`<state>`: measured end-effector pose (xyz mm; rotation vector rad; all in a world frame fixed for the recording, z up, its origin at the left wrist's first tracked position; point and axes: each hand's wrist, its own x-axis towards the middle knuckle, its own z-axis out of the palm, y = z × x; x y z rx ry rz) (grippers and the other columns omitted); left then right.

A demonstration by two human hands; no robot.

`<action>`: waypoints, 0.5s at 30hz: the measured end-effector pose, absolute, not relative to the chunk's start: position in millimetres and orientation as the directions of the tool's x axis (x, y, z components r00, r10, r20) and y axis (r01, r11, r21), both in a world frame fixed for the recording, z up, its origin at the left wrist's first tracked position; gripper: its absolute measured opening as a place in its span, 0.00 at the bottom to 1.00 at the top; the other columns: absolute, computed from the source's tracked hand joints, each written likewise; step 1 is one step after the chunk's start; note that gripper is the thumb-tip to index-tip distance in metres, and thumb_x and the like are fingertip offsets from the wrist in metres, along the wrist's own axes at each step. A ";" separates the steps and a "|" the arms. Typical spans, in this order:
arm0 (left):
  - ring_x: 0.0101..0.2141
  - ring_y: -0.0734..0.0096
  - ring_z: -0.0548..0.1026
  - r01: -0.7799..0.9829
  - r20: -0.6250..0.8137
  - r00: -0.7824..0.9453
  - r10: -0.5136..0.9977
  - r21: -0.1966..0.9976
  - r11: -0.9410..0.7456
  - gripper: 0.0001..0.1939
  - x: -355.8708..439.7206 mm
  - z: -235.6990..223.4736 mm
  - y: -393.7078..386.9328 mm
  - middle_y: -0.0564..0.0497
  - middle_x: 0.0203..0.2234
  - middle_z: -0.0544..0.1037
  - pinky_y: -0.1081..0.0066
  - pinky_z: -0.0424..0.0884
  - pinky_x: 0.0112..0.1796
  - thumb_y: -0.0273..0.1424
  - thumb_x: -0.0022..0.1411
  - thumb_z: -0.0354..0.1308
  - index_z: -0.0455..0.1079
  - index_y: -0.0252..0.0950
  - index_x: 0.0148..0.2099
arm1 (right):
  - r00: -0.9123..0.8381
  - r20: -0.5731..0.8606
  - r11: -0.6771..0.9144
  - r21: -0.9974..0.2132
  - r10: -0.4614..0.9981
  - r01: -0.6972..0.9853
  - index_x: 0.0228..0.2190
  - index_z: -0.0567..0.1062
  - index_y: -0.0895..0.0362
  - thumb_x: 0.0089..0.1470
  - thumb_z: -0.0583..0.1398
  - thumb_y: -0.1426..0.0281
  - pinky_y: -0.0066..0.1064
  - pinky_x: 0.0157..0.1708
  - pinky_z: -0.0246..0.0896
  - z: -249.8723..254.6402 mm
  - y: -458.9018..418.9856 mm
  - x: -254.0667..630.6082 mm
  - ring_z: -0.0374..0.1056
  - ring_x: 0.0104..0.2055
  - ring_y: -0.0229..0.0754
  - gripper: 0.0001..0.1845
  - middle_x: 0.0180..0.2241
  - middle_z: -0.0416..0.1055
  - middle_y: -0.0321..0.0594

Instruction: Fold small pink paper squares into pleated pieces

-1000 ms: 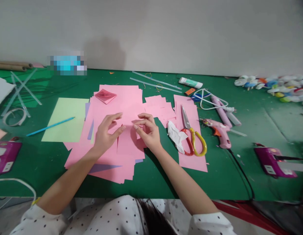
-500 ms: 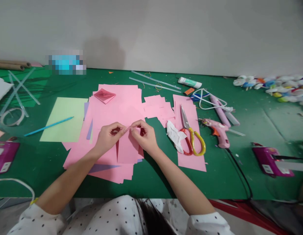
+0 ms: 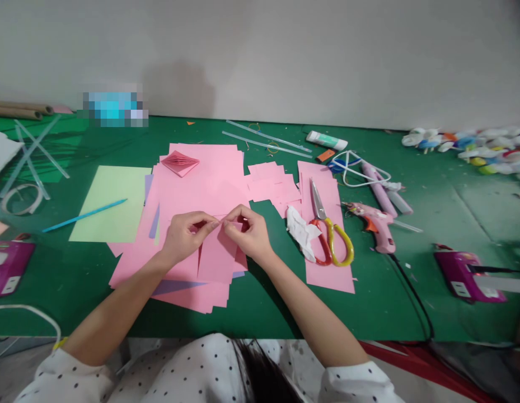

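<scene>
A small pink sheet (image 3: 218,257) pinched over the bench (image 3: 260,319).
A blue pencil (image 3: 85,215) crosses a pale green sheet (image 3: 112,187); the left hand (image 3: 184,234) and right hand (image 3: 252,235), fingertips close together, grip the small pink sheet's upper edge above larger pink sheets (image 3: 205,179); scissors (image 3: 319,207) lie rightward.

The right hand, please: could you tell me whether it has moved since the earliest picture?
Yes, slightly: judged against the scissors, the right hand has shifted leftward, away from them and toward the left hand.
</scene>
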<state>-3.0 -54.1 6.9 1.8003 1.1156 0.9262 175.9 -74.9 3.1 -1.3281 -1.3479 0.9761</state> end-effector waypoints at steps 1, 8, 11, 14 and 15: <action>0.32 0.69 0.78 0.343 0.169 0.327 0.930 0.895 -0.284 0.11 -3.8 7.9 -53.8 0.49 0.30 0.83 0.71 0.72 0.33 0.38 0.64 0.61 0.79 0.38 0.35 | 0.084 0.093 0.072 -0.973 0.992 0.221 0.22 0.70 0.54 0.45 0.62 0.70 0.30 0.24 0.50 2.5 -73.3 178.2 0.54 0.21 0.34 0.05 0.19 0.64 0.30; 0.31 0.70 0.75 0.296 0.160 0.144 0.977 0.935 -0.197 0.11 -12.5 10.8 -43.9 0.50 0.28 0.80 0.71 0.70 0.33 0.38 0.62 0.63 0.76 0.36 0.32 | 0.223 0.091 0.050 -0.982 0.971 0.184 0.22 0.71 0.55 0.46 0.63 0.69 0.29 0.25 0.53 -9.2 -59.0 208.5 0.58 0.24 0.35 0.05 0.22 0.68 0.32; 0.30 0.71 0.73 0.264 0.132 0.135 0.982 0.951 -0.163 0.12 -13.5 9.7 -40.9 0.51 0.26 0.78 0.72 0.69 0.32 0.39 0.60 0.64 0.75 0.36 0.31 | 0.184 0.046 0.040 -0.999 0.982 0.034 0.29 0.74 0.54 0.53 0.63 0.61 0.29 0.25 0.58 -11.7 -57.6 210.4 0.64 0.25 0.36 0.10 0.23 0.70 0.34; 0.30 0.72 0.72 0.242 0.093 0.174 0.980 0.961 -0.134 0.13 -11.7 9.1 -42.2 0.51 0.27 0.77 0.72 0.68 0.32 0.40 0.60 0.65 0.75 0.35 0.31 | 0.059 0.036 0.039 -0.998 0.998 -0.039 0.37 0.77 0.53 0.52 0.65 0.54 0.31 0.28 0.65 -10.1 -60.4 200.1 0.71 0.31 0.39 0.17 0.34 0.77 0.40; 0.29 0.72 0.72 0.236 0.082 0.195 0.977 0.963 -0.128 0.13 -11.0 9.4 -43.2 0.51 0.27 0.77 0.72 0.67 0.32 0.40 0.60 0.65 0.75 0.35 0.32 | 0.030 0.062 0.063 -0.998 0.998 -0.029 0.36 0.78 0.53 0.51 0.66 0.54 0.32 0.32 0.67 -9.0 -61.9 195.8 0.72 0.34 0.40 0.17 0.36 0.78 0.40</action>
